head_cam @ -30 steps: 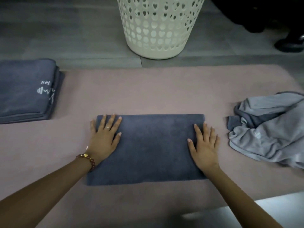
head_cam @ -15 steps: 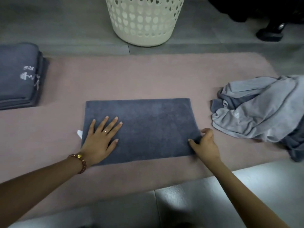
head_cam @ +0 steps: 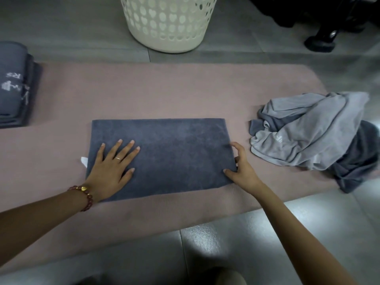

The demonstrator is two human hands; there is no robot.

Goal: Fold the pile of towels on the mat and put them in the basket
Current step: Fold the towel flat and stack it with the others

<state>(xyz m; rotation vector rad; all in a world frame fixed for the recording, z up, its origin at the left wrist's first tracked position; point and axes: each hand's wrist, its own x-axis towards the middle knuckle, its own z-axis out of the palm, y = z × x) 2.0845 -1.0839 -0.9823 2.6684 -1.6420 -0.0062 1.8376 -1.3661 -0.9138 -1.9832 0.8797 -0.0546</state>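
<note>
A dark grey towel (head_cam: 176, 153), folded into a flat rectangle, lies in the middle of the pink mat (head_cam: 164, 89). My left hand (head_cam: 111, 169) presses flat on its left part with fingers spread. At the towel's right edge my right hand (head_cam: 240, 167) curls its fingers and thumb round the near right corner. A crumpled pile of light and dark grey towels (head_cam: 314, 136) lies on the mat's right end. A stack of folded dark towels (head_cam: 14, 85) sits at the far left. The cream basket (head_cam: 168, 23) with heart-shaped holes stands on the floor beyond the mat.
Grey floor tiles (head_cam: 216, 247) run along the mat's near edge and past its right end. A dark object on wheels (head_cam: 320, 38) stands at the back right. A small white tag (head_cam: 83, 161) sticks out at the towel's left edge.
My right hand slid from lying flat on the towel to its right edge and curled round the corner. My left hand stayed pressed on the left part. The view shifted slightly.
</note>
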